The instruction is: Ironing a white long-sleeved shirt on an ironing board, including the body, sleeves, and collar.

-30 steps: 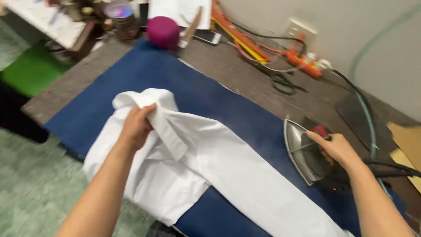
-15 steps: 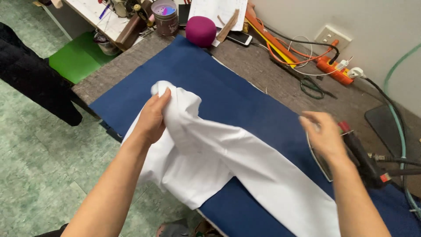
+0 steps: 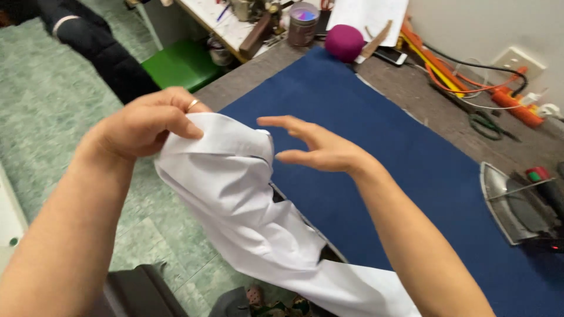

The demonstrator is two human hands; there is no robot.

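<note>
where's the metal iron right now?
Head view, far right: the metal iron rests tilted on the dark blue ironing cloth, well beyond the open right hand, below the orange power strip.

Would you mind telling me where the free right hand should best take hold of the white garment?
Probably the folded top edge of the white garment, coming from its right side opposite the left hand, which pinches the other end. The right hand hovers open beside that edge.
</note>
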